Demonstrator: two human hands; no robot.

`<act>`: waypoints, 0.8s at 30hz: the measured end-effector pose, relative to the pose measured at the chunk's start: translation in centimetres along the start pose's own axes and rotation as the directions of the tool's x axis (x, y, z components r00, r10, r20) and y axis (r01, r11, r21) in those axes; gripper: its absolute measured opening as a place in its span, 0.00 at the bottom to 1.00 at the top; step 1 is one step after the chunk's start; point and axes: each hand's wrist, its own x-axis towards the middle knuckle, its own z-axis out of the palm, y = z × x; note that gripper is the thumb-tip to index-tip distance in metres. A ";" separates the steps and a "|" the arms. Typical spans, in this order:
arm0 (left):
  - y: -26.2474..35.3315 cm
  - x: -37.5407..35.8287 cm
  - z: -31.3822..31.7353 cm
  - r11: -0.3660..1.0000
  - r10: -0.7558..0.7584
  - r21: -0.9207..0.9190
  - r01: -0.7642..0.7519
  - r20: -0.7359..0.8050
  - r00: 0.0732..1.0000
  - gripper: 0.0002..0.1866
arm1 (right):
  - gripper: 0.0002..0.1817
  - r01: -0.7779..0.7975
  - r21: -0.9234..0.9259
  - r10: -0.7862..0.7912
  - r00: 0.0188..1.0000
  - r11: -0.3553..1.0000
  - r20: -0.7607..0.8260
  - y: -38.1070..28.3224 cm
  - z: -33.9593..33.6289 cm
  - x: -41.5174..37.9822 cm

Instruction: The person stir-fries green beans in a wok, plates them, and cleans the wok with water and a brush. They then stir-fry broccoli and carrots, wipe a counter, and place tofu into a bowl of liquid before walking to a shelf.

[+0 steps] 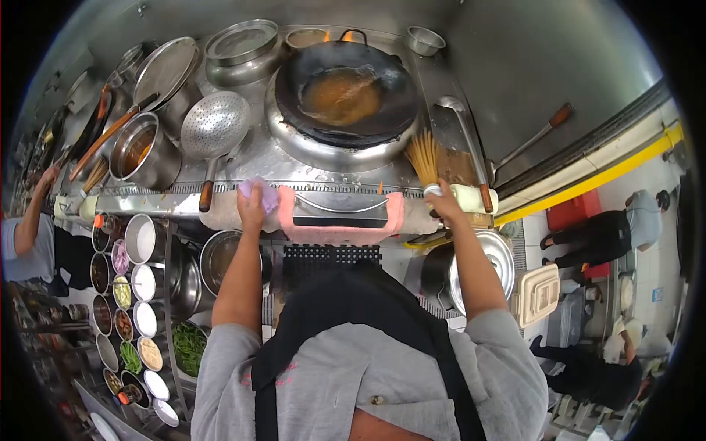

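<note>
**Flames lick up behind the wok, and I've got something on both sides**

My left grip is closed on a crumpled purple cloth at the front edge of the tabletop. My right grip is wrapped around a bamboo brush, bristles up, just beside the wok's metal ring. The wok sits on that ring with brownish liquid pooled in it.

If I tipped or stirred the wok too hard, I'd expect the liquid to slop over and scald me. Reaching the cloth too near the fire could singe it, and a careless swing might knock the ladle on my right.

The wok's underside is out of sight, my knuckles cover part of the brush handle, and I can't tell whether the bristles touch the ring.
</note>
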 end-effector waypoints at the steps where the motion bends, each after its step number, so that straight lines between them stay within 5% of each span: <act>1: -0.7 0.1 -0.3 1.000 -0.002 0.029 0.002 -0.013 1.000 0.19 | 0.42 0.004 0.224 -0.017 0.998 0.974 0.056 -1.2 -0.7 -1.3; 3: 0.2 -0.2 -0.2 0.999 -0.011 0.045 0.012 -0.031 0.999 0.19 | 0.39 -0.036 0.621 -0.082 0.983 0.783 0.161 -2.9 -2.5 -2.9; 5: 0.9 -0.8 0.2 0.998 -0.025 0.052 0.028 -0.046 0.999 0.20 | 0.36 0.089 0.695 -0.188 0.980 0.713 0.068 -7.0 -2.8 -4.7; 11: 2.5 -1.1 0.5 0.996 -0.069 0.051 0.072 -0.069 0.995 0.20 | 0.37 0.264 0.171 -0.279 0.958 0.949 0.071 -19.1 -5.1 -0.8; 12: 2.7 -1.2 0.5 0.997 -0.051 0.057 0.056 -0.082 0.995 0.20 | 0.34 0.455 0.047 -0.457 0.887 0.889 0.057 -19.5 -4.8 1.7; 15: 3.4 -1.6 0.7 0.996 -0.025 0.078 0.033 -0.104 0.994 0.20 | 0.36 0.393 -0.489 -0.287 0.916 0.779 0.279 -26.5 -2.2 2.1; 17: 4.2 -1.9 0.8 0.994 -0.054 0.084 0.064 -0.111 0.992 0.20 | 0.38 0.456 -0.603 -0.219 0.878 0.655 0.426 -27.5 1.2 5.1; 19: 4.3 -1.6 0.7 0.996 -0.069 0.055 0.075 -0.103 0.992 0.19 | 0.34 0.717 -0.599 -0.540 0.682 0.357 0.494 -23.8 5.3 13.4; 22: 4.6 -2.1 1.1 0.990 -0.053 0.124 0.073 -0.158 0.986 0.17 | 0.38 0.554 -0.635 -0.395 0.831 0.538 0.391 -28.3 9.1 14.1; 24: 4.6 -1.9 1.3 0.992 -0.090 0.071 0.102 -0.154 0.984 0.17 | 0.38 0.624 -0.646 -0.453 0.775 0.440 0.440 -27.2 10.2 16.2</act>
